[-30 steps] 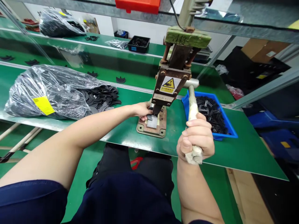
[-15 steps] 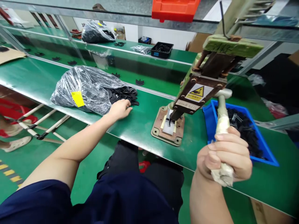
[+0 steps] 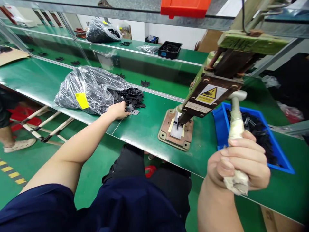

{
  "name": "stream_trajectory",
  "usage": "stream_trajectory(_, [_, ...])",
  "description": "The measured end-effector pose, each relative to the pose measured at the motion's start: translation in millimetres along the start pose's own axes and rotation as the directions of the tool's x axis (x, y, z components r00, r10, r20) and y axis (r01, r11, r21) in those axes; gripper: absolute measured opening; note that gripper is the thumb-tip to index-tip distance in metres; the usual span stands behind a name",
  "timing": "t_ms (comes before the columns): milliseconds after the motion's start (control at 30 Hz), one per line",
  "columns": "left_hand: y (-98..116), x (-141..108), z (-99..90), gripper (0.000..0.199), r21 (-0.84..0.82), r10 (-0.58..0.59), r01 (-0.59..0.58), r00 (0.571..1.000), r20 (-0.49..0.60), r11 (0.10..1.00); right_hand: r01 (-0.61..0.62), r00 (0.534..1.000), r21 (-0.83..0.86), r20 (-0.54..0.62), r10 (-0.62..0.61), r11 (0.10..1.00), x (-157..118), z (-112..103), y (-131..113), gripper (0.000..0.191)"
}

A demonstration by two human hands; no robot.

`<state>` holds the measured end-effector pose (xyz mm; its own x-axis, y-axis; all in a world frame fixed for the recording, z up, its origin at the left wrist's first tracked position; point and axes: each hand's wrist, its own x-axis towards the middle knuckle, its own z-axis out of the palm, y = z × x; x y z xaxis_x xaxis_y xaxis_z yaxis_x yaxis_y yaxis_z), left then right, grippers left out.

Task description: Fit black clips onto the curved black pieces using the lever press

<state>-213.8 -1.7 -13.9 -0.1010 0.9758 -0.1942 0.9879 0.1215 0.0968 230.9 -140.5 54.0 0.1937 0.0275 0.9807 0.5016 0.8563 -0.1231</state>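
My right hand (image 3: 241, 161) is wrapped round the tape-covered lever (image 3: 236, 124) of a hand press (image 3: 205, 93). Under its ram, on the metal base, lies a pale plate with a small dark piece (image 3: 177, 129). My left hand (image 3: 117, 111) is at the mouth of a clear plastic bag (image 3: 94, 85), among flat, black curved parts (image 3: 129, 96) spilling onto the bench. Its fingers are closed at the near edge of the pile, on a black curved part (image 3: 132, 111); the fingertips are partly hidden.
A blue bin (image 3: 275, 145) of black parts stands right of the press. Behind the bench, single curved parts (image 3: 145, 83) lie on a green strip. A black tray (image 3: 169, 50) and another full bag (image 3: 102, 30) sit farther back. A red bin (image 3: 184, 7) is overhead.
My left hand has drawn slightly back and down, and curved parts now show at its fingertips. My right hand still grips the lever. The whole view has shifted slightly.
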Motion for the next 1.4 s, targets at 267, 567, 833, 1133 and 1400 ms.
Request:
stream_trajectory(267, [12,10,-4.0,0.057,-0.047,0.052,-0.047,0.991,0.125,0.998,-0.019,1.000,-0.006,0.005,0.020,1.000,1,2,-4,0.042])
stream_trajectory(567, [42,-5,-6.6,0.032,-0.232,0.359,-0.320,0.921,0.151,0.919,-0.062,0.996,-0.027,0.058,0.064,0.998,2,-1,-11,0.033])
stream_trajectory(833, [103,-38,1.3,0.033,-0.653,0.501,-0.310,0.856,0.124,0.691,-0.025,0.999,-0.028,0.032,0.026,0.999,3,4,-11,0.030])
stream_trajectory(1133, [185,-35,15.8,0.018,-0.901,0.621,-0.214,0.780,0.075,0.377,0.013,1.000,-0.059,0.001,-0.013,0.998,3,7,-7,0.043])
stream_trajectory(1400, [205,-34,19.5,0.025,-0.881,0.584,-0.201,0.806,0.100,0.429,0.046,0.996,-0.059,-0.068,-0.049,0.997,3,14,-4,0.052])
